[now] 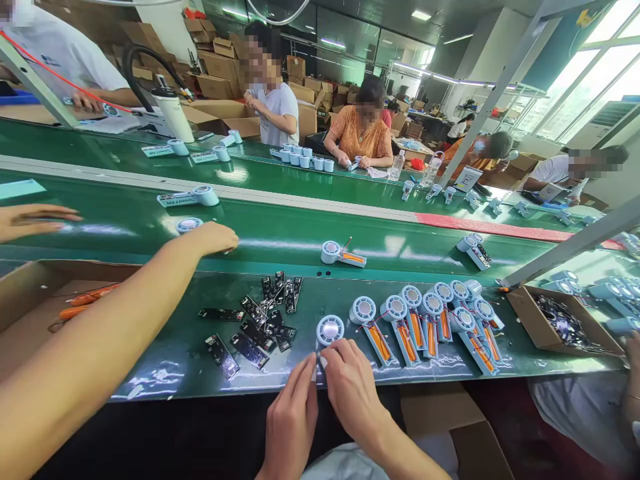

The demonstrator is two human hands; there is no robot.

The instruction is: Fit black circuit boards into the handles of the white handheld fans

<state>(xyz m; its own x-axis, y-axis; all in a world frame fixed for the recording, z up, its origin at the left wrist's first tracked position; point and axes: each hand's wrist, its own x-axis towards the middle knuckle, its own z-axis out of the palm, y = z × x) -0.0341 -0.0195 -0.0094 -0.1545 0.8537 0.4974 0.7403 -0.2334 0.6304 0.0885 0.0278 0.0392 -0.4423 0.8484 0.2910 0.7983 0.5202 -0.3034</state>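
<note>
At the bench's front edge, both of my hands are closed on a light-blue handheld fan, whose round head points away from me. My left hand grips the handle end from the left. From the right, my right hand pinches the same part; the fingers hide most of the handle. Left of the fan lies a loose pile of black circuit boards. To its right rest several open fan bodies with orange batteries and thin wires in their handles.
A co-worker's arm reaches across from the left over the green conveyor belt. On the belt are a fan with wires and others. A cardboard box of orange batteries stands left; a box of small dark parts stands right. Co-workers sit opposite.
</note>
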